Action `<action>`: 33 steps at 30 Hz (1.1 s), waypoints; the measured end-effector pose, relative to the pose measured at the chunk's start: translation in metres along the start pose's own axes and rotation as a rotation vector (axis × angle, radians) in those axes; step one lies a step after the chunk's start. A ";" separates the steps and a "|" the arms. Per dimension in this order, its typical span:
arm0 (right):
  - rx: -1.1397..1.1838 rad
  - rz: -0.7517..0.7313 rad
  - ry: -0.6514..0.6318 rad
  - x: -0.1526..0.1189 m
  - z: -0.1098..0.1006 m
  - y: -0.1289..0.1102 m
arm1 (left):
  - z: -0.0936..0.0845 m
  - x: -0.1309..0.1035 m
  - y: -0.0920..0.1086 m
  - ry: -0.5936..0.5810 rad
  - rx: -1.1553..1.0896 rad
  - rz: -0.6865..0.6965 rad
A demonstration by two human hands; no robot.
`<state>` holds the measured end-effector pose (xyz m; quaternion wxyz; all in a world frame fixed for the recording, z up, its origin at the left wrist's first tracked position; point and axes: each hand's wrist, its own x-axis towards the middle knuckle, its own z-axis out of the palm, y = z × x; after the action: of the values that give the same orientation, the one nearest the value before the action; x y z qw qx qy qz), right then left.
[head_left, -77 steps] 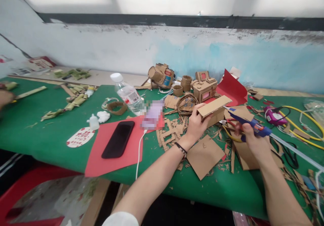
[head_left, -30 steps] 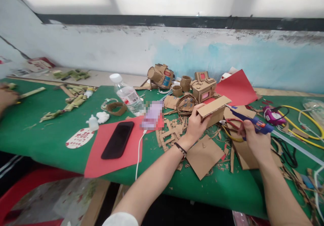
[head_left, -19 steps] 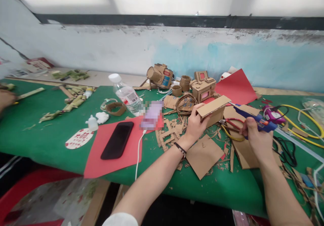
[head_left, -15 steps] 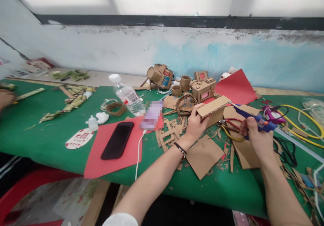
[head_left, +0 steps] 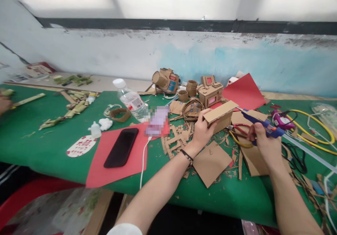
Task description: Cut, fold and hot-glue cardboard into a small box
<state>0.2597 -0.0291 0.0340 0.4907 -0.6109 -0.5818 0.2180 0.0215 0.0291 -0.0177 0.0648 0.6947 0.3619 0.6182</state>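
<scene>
Cardboard box: the small folded box [head_left: 221, 117] is in the left hand [head_left: 203, 131], over the scrap-strewn green table cover [head_left: 65, 170], its flat top panel tilted.
Left grip: fingers and thumb clasp the box at its left end.
Right grip: the right hand [head_left: 265, 143], to the right of the box, is wrapped around a blue glue gun [head_left: 271, 127].
Nozzle: points at the box's right end; I cannot tell whether it touches.
Pliers: the red-and-yellow-handled pair [head_left: 233, 126] lies just right of the box.
Cardboard square: a loose sheet [head_left: 212, 164] lies in front of the box.
Cardboard camera: a model with a pink window [head_left: 210, 96] stands behind the box.
Red paper: a sheet [head_left: 244, 91] leans behind the box, to its right.
Smartphone: a black one [head_left: 121, 148] lies well left of the box.
Water bottle: a clear one [head_left: 131, 101] tilts left of the box, farther back.
</scene>
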 end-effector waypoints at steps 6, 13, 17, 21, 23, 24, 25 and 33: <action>0.012 0.019 0.031 0.001 0.000 0.001 | 0.001 0.000 0.000 -0.002 0.000 0.005; 0.022 0.076 0.103 0.003 0.000 0.006 | 0.001 0.000 0.000 -0.005 -0.005 -0.018; 0.039 0.058 0.106 0.002 0.001 -0.002 | 0.001 0.000 -0.001 0.001 -0.013 -0.002; 0.121 0.074 0.139 0.002 0.004 -0.012 | 0.001 0.000 0.001 0.010 -0.023 -0.026; 0.188 0.091 0.159 0.003 0.006 -0.014 | 0.001 0.000 0.002 0.016 -0.038 -0.053; 0.218 0.097 0.155 0.003 0.007 -0.014 | 0.000 0.001 0.003 0.020 -0.047 -0.068; 0.243 0.100 0.144 0.004 0.007 -0.014 | 0.000 0.001 0.004 0.023 -0.056 -0.084; 0.272 0.035 0.128 0.009 0.009 0.000 | -0.002 0.005 0.006 -0.021 -0.164 -0.148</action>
<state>0.2545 -0.0173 0.0329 0.6012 -0.5615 -0.5035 0.2641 0.0216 0.0272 -0.0101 0.1706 0.6648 0.3597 0.6321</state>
